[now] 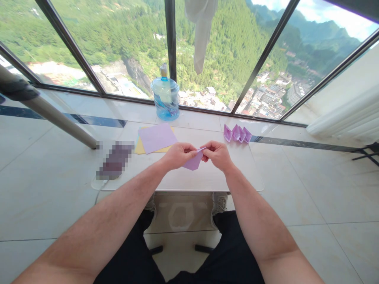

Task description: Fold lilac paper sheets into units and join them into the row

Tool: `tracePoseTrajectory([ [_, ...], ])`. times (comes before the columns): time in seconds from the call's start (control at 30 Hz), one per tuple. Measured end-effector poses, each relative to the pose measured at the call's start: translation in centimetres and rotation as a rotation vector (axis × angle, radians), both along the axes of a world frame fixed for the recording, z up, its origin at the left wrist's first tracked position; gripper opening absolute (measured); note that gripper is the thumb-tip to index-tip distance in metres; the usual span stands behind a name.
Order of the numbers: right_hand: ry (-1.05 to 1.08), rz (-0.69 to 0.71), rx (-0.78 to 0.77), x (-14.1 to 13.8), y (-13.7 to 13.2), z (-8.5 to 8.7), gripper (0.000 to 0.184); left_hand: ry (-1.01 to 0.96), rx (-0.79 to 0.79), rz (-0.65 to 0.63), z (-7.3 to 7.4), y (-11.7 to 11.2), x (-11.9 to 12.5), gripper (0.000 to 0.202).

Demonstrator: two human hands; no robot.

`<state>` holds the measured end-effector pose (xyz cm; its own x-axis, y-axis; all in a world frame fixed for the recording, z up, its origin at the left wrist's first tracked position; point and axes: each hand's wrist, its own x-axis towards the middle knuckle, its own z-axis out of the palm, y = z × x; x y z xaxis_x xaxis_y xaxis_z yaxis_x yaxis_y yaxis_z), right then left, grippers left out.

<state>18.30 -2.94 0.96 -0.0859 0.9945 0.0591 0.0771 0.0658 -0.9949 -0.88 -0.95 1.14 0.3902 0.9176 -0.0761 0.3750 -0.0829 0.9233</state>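
Observation:
A folded piece of purple paper [194,162] is held over the front part of the low white table [177,182]. My left hand [180,154] pinches its upper left side between thumb and fingers. At the paper's pointed upper right corner, my right hand [216,154] closes its thumb and fingertips. Behind my left hand lies a stack of flat sheets, with a purple sheet [156,138] on top and a yellow sheet [139,146] showing under it. Several folded purple paper pieces [237,134] stand in a row at the table's back right.
A blurred-out dark object [116,159] with a white cable [100,190] lies at the table's left end. Beyond the table, a blue water jug [166,98] stands by the window. A slanted pole [59,112] rises at the left.

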Motion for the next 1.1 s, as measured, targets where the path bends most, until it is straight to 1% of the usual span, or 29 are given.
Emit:
tracePoseTrajectory([
  [0.17,-0.043,-0.006,0.015,0.2,-0.1,0.1,0.015,0.009,-0.01,0.028,0.1,-0.1,0.0,0.035],
  [0.37,-0.114,-0.018,0.062,0.3,-0.2,0.1,0.016,0.006,-0.106,-0.005,0.2,0.0,-0.3,0.036],
  [0.43,-0.122,-0.019,0.066,0.2,-0.3,0.2,0.014,-0.021,-0.124,-0.001,0.3,-0.1,-0.2,0.036],
  [0.6,-0.112,-0.037,0.061,0.1,-0.4,0.3,0.011,-0.078,-0.14,0.016,0.7,-0.4,0.1,0.036],
  [0.73,-0.11,-0.039,0.056,-0.1,-0.5,0.4,0.012,-0.118,-0.144,0.034,0.5,-0.4,0.2,0.042],
  [0.93,-0.062,-0.052,0.045,-0.6,-0.5,0.3,0.008,-0.108,-0.154,0.03,0.4,-0.4,0.2,0.045],
  [1.1,-0.018,0.006,0.073,-0.7,-0.5,0.3,0.012,-0.108,-0.188,0.03,0.5,-0.4,0.0,0.047],
])
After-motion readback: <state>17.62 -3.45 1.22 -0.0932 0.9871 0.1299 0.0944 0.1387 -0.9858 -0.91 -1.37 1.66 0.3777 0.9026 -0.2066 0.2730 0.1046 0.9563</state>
